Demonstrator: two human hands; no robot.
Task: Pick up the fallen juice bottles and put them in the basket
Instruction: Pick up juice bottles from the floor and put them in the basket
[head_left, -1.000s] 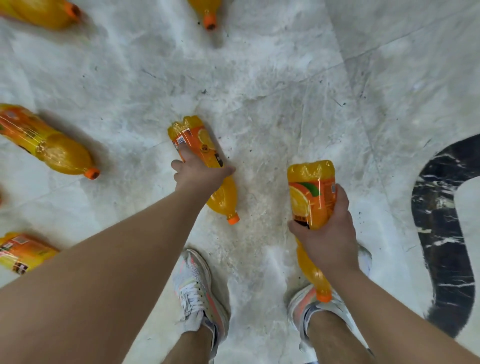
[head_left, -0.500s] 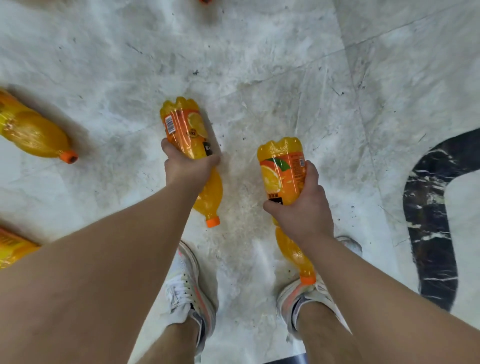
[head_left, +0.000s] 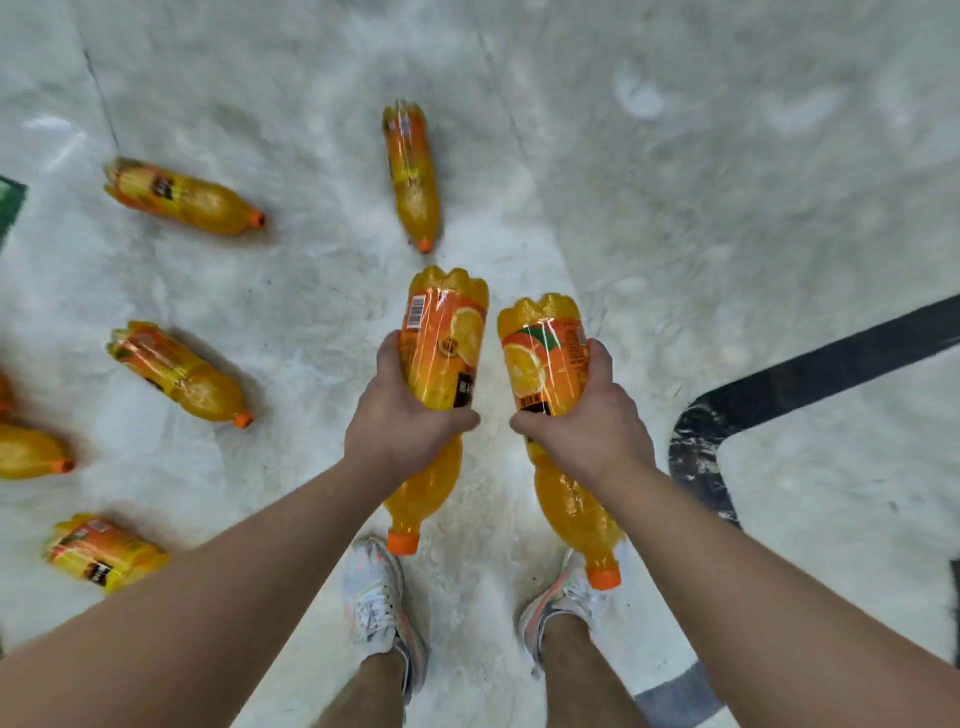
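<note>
From my remote seat, much of the scene is clipped or smeared: a bottle at the far left edge (head_left: 31, 451) shows only its neck end and cap, a sliver of another orange shape (head_left: 4, 392) above it is too cut off to identify, and a green patch (head_left: 11, 205) on the left border cannot be made out; no basket shows in this view. Motion blur softens the upper floor. The pale marble floor (head_left: 727, 182), veined grey and scuffed with grit, carries a curved black inlay band (head_left: 810, 374) on the right. The left hand (head_left: 410, 421) has its fingers wrapped tight around the labelled middle of one juice bottle (head_left: 444, 353), and the right hand (head_left: 587, 421) is closed the same way around a second held bottle (head_left: 545, 364); both hang inverted side by side, ridged bases up and orange caps down over white sneakers (head_left: 382, 597). Four more glossy plastic bottles lie on their sides on the floor: a far bottle (head_left: 413, 176) ahead, an upper-left bottle (head_left: 182, 195), a mid-left bottle (head_left: 176, 374), and a near-left bottle (head_left: 101, 553) partly hidden by my left forearm.
</note>
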